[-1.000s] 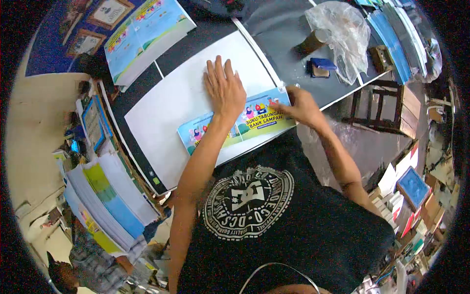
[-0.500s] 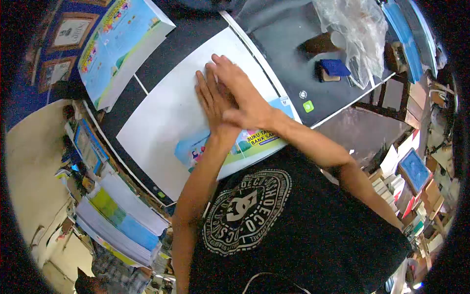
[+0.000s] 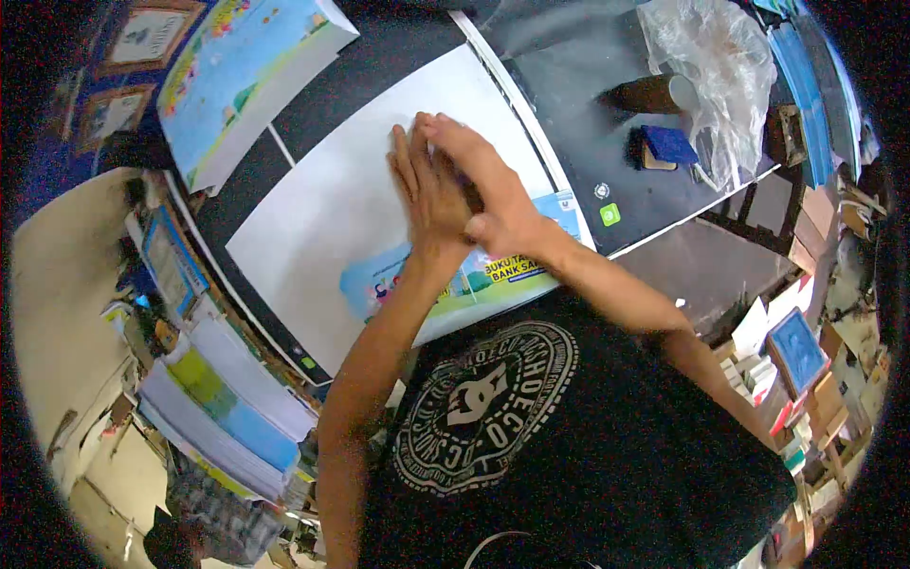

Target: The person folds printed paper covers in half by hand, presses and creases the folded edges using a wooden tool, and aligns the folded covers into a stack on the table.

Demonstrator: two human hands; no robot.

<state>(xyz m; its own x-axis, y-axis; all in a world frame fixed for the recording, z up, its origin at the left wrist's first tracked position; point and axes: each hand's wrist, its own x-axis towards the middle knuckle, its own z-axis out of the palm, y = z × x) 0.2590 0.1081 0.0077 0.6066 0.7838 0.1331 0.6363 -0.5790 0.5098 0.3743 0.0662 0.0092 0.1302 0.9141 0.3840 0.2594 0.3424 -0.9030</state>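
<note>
A large white sheet [image 3: 313,199] lies on the black table, its near edge folded up into a strip that shows colourful print [image 3: 512,268]. My left hand [image 3: 431,204] rests flat on the sheet, fingers stretched out, with its wrist over the printed strip. Partly over its back lies my right hand [image 3: 498,199], fingers extended and the thumb apart, crossing from the right. Neither hand grips anything that shows.
Printed sheets are stacked [image 3: 242,85] at the upper left, more paper [image 3: 227,398] at the lower left. On the right are a blue pad [image 3: 669,144], a brown cylinder [image 3: 654,95] and a plastic bag [image 3: 725,76]. A person [image 3: 213,517] is at the lower left.
My right hand has left the right end of the printed strip and come over my left hand. The strip, flat a second ago, now looks curved at its left end.
</note>
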